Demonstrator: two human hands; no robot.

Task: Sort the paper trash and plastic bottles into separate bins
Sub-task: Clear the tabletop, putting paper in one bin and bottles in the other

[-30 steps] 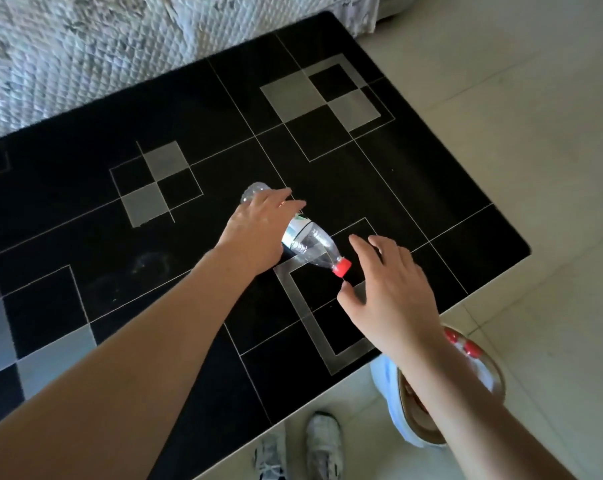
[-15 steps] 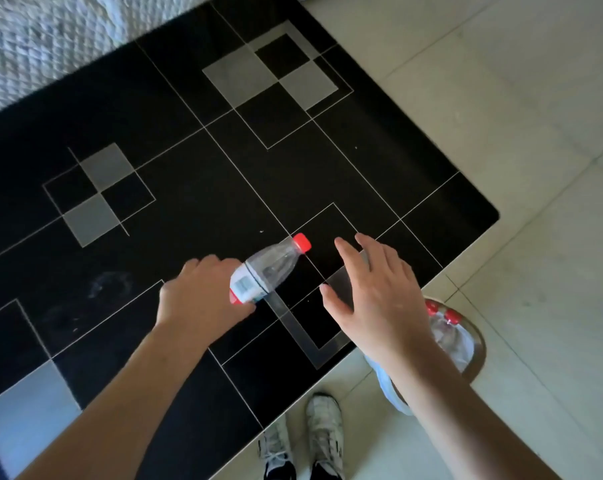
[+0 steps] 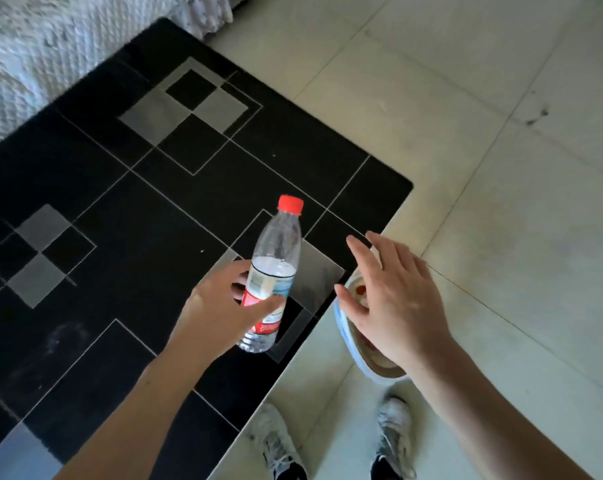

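My left hand grips a clear plastic bottle with a red cap and a red-and-white label, holding it almost upright above the near right corner of the black table. My right hand hovers just right of the bottle with its fingers spread and nothing in it. Under that hand, on the floor beside the table corner, stands a bin lined with a pale bag; a red bottle cap shows inside it. The hand hides most of the bin.
A white quilted cover lies beyond the table at top left. Pale floor tiles spread to the right. My two shoes stand on the floor at the table's near edge.
My left hand has lifted the bottle off the table, turned it from lying to nearly upright and carried it toward the table corner. The right hand stayed spread beside it, above the bin.
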